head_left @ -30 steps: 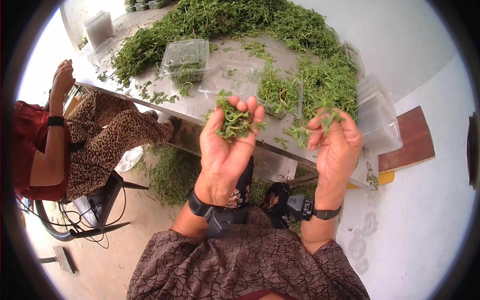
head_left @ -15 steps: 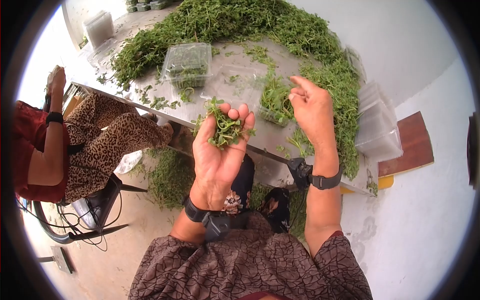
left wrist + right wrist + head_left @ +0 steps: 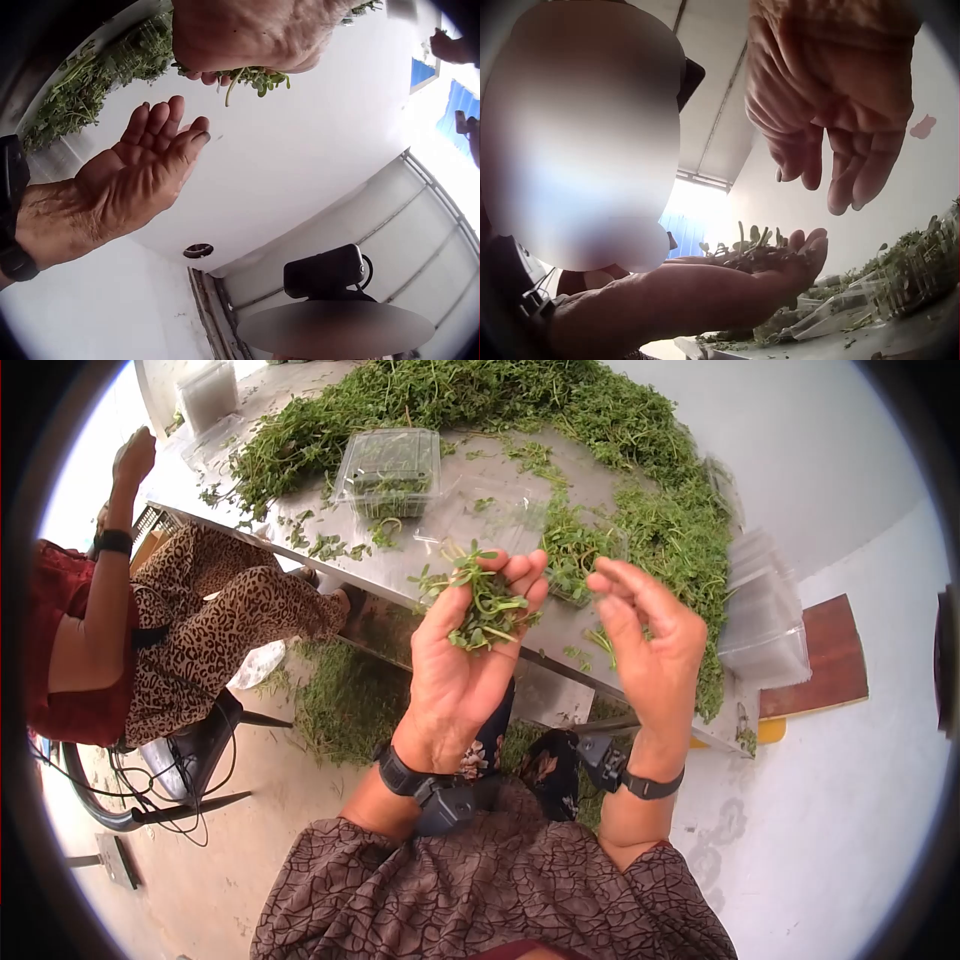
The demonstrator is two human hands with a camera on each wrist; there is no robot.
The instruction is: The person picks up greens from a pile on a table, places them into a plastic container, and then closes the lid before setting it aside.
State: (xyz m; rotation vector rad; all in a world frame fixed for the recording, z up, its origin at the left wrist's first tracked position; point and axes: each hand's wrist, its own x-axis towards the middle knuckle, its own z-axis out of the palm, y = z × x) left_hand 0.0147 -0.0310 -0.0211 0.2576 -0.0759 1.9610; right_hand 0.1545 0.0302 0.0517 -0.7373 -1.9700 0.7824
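My left hand (image 3: pixel 450 680), palm up, cups a small bunch of leafy green sprigs (image 3: pixel 488 608) between its thumb and curled fingers. The stems and leaves stick up above the palm in the right wrist view. Just to its right, my right hand (image 3: pixel 660 655) hovers with loosely bent fingers; its fingertips show nothing between them in the right wrist view (image 3: pixel 832 120). Behind the hands, an open clear plastic box (image 3: pixel 570 595) full of the same greens sits near the table's front edge, its clear lid (image 3: pixel 490 495) laid back beside it.
A closed clear box of greens (image 3: pixel 390 472) stands further left on the metal table (image 3: pixel 505 448). A big heap of greens (image 3: pixel 480 395) curves round the back and right. Stacked clear boxes (image 3: pixel 765 610) stand at the right edge. Another person (image 3: pixel 90 630) sits at the left.
My right hand held a sprig, went out toward the open box, and is back near the left hand without it. The left hand keeps its bunch, shifting slightly.
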